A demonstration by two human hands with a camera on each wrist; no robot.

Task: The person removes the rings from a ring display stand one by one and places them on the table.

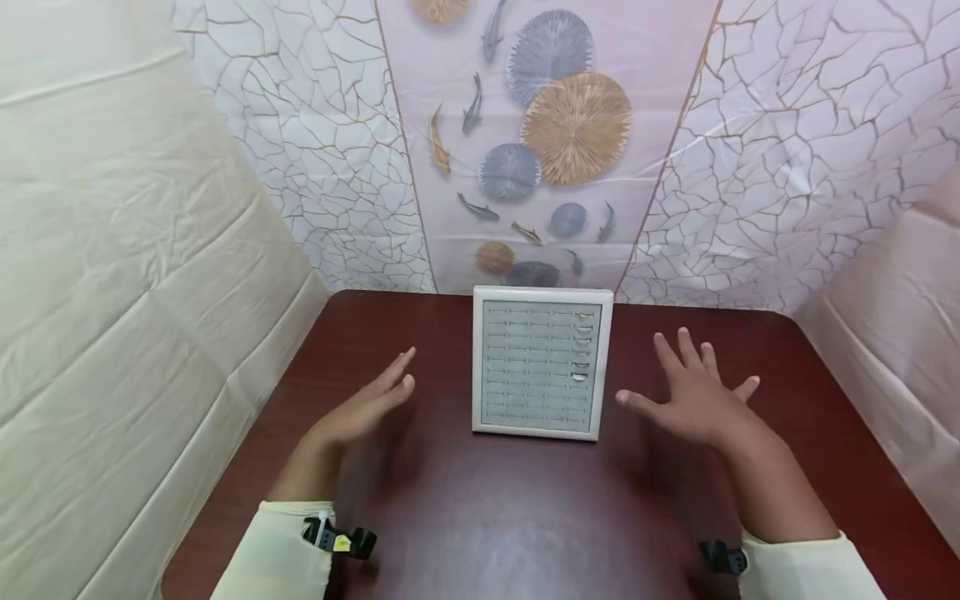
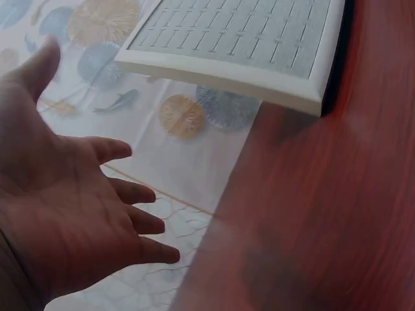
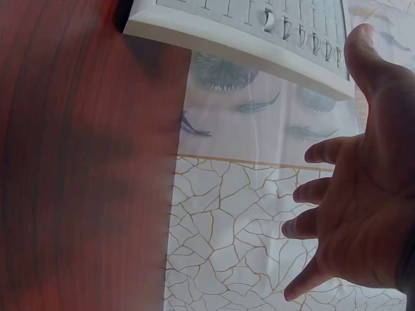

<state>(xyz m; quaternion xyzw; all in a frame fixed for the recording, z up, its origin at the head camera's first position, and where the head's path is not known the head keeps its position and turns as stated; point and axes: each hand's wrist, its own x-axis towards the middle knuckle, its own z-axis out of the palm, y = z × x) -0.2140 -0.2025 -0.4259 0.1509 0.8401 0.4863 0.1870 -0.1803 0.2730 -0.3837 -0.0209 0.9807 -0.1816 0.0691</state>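
Note:
A white-framed ring display board with a grey slotted insert stands upright on the table. Several rings sit in a column of slots along its right side, and they also show near the edge of the board in the right wrist view. To the left of the board, my left hand is held above the table with its fingers extended, apart from the frame. My right hand hovers on the other side, fingers spread wide and nothing in it. Both palms face inward toward the board.
The dark red-brown table reaches back to a patterned wall covering with fish and round motifs. Cream fabric hangs along the left side, with similar fabric at the right. A wrist strap shows at the left sleeve.

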